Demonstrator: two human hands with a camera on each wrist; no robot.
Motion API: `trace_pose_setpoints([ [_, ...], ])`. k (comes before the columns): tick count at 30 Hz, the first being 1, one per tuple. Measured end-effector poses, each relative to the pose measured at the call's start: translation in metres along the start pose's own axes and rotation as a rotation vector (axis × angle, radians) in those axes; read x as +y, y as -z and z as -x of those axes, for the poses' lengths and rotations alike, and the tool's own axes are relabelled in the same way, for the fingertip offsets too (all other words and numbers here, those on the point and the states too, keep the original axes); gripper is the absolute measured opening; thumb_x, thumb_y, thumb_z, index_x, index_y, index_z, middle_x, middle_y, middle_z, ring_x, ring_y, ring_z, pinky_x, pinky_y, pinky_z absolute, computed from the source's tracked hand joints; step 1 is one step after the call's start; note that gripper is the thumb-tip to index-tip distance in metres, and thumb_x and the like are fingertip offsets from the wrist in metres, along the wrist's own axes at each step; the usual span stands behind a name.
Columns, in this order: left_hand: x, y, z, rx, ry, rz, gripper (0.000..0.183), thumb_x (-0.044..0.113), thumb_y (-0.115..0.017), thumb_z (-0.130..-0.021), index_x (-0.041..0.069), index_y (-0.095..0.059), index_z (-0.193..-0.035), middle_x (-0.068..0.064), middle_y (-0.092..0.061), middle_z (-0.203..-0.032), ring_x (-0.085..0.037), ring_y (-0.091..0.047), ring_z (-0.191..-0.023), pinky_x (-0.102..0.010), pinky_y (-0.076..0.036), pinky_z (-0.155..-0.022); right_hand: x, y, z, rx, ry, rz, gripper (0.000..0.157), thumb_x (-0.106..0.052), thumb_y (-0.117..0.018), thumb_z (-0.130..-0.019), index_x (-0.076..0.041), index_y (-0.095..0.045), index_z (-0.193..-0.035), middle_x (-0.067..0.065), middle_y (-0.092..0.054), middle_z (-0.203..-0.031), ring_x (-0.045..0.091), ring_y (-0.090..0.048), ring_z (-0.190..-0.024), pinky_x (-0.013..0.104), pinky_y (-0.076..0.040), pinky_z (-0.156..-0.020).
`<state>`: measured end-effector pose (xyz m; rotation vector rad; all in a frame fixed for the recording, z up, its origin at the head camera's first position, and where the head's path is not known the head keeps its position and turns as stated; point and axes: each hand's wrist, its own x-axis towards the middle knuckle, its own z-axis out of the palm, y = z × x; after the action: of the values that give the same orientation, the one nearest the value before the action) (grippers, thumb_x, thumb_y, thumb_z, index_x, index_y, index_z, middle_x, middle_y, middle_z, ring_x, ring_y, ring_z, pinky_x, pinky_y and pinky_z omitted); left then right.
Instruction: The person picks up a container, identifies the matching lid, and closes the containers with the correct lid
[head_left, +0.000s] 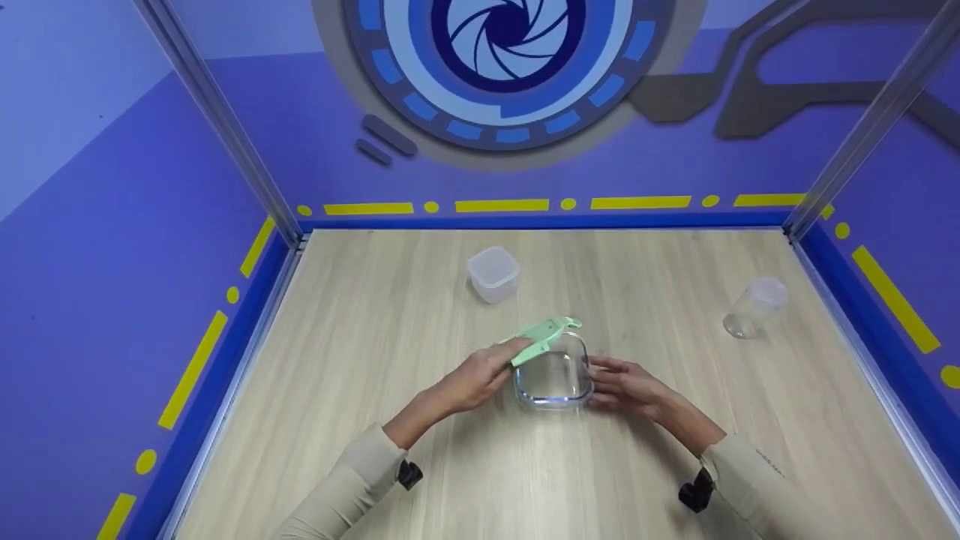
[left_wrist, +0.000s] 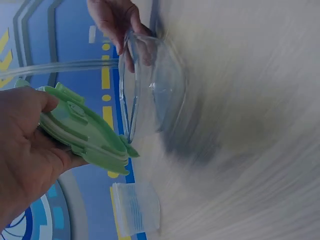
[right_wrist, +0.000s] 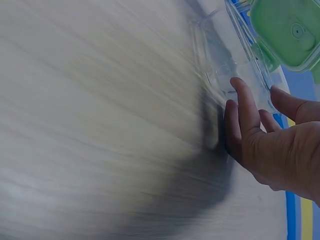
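My left hand [head_left: 480, 377] grips a green snap-on lid [left_wrist: 82, 127], thumb on one face and fingers behind it. The lid is tilted above the left and far rim of a clear glass food container [head_left: 553, 382], which stands upright on the table. In the left wrist view, the lid's lower corner overlaps the container's rim; whether they touch I cannot tell. On the container's right side, my right hand [head_left: 630, 388] rests its loosely extended fingers [right_wrist: 245, 105] against the wall. Its thumb lies close to the rim in the right wrist view.
A small frosted plastic tub with a lid [head_left: 493, 275] stands behind the container. Toward the right edge is a clear cylindrical jar [head_left: 756, 307]. Blue printed panels [head_left: 420, 180] enclose the wooden table [head_left: 360, 300] at the back and both sides.
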<state>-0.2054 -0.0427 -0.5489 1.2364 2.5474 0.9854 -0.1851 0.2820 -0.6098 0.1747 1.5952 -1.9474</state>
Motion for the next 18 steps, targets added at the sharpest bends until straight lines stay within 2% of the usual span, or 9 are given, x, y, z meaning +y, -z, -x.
trace_pose_setpoints([
  [5,0.003,-0.010,0.000,-0.054,-0.038,-0.189,0.052,0.013,-0.046,-0.109,0.018,-0.037,-0.159,-0.012,-0.044,-0.160,-0.028,-0.042,-0.150,-0.048,-0.034,-0.123,0.001,0.001,-0.001,-0.021,0.000,-0.004,0.071,-0.016,-0.058,-0.105,0.006,-0.019,-0.160,0.021,-0.059,-0.143,0.021,-0.067,-0.120,0.036,-0.057,-0.100],
  [11,0.006,-0.019,0.000,-0.134,-0.104,-0.465,0.056,0.014,-0.053,-0.106,0.023,-0.038,-0.159,-0.010,-0.045,-0.160,-0.030,-0.042,-0.149,-0.053,-0.036,-0.121,0.004,0.001,-0.004,-0.043,0.010,-0.046,0.067,-0.012,-0.057,-0.105,0.008,-0.021,-0.157,0.005,-0.069,-0.125,0.016,-0.069,-0.113,0.035,-0.056,-0.101],
  [14,0.005,-0.021,-0.001,-0.169,-0.126,-0.499,0.055,0.016,-0.055,-0.105,0.023,-0.040,-0.158,-0.008,-0.045,-0.161,-0.029,-0.041,-0.150,-0.052,-0.035,-0.122,0.004,0.001,-0.005,-0.054,0.013,-0.059,0.067,-0.011,-0.057,-0.104,0.008,-0.022,-0.158,0.003,-0.071,-0.123,0.016,-0.070,-0.112,0.036,-0.056,-0.101],
  [18,0.001,-0.019,-0.002,-0.204,-0.139,-0.443,0.049,0.020,-0.054,-0.106,0.022,-0.047,-0.154,-0.008,-0.045,-0.160,-0.029,-0.041,-0.150,-0.050,-0.034,-0.123,0.005,0.003,-0.004,-0.072,0.012,-0.059,0.068,-0.009,-0.054,-0.105,0.007,-0.017,-0.159,0.004,-0.069,-0.126,0.017,-0.069,-0.115,0.038,-0.055,-0.104],
])
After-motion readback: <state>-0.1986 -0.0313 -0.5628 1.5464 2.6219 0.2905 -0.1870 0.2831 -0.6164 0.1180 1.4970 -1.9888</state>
